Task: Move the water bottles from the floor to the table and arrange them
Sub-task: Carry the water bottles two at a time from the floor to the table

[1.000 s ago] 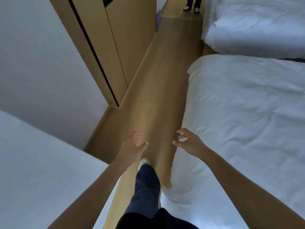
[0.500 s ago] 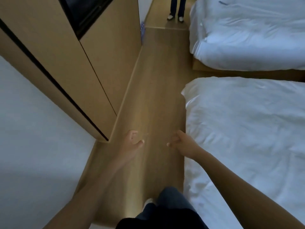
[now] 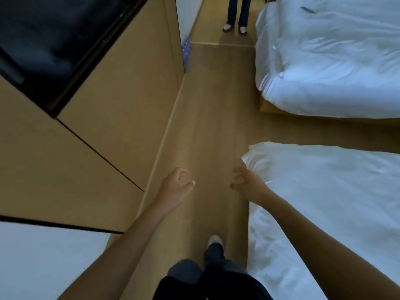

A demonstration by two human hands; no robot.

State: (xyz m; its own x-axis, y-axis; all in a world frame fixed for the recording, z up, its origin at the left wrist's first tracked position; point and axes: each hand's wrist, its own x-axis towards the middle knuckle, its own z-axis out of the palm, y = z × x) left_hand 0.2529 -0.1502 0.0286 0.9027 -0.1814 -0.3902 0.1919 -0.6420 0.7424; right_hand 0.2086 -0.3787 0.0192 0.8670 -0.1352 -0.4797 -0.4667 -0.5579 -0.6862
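Walking forward since a second ago, we are bringing the far bed and the standing person's feet closer in view, while the white surface that was filling the lower left is shrinking back to a corner. A bluish pack (image 3: 186, 50) is lying on the floor (image 3: 212, 109) far ahead, against the end of the wooden cabinet (image 3: 112, 109); it may be the water bottles, but it is too small and blurred for us to tell.

We are holding both hands out ahead of us, well apart and carrying nothing. Our left hand (image 3: 176, 187) is hanging relaxed with the thumb pointing toward the right. Our right hand (image 3: 246, 184) is hovering with its fingers loosely curled, just beside the corner of the near bed (image 3: 324, 202), touching nothing that we can see.

Below the hands, our dark trousers (image 3: 214, 269) and one light shoe (image 3: 214, 240) are showing over the wooden floor. The near bed, covered in white linen, is running along our right. A second white bed (image 3: 329, 61) is lying farther on, with a strip of floor between the two. On our left the cabinet is carrying a black screen (image 3: 54, 44) at the top. Another person's legs (image 3: 237, 14) in dark trousers and pale shoes are standing at the far end of the floor.
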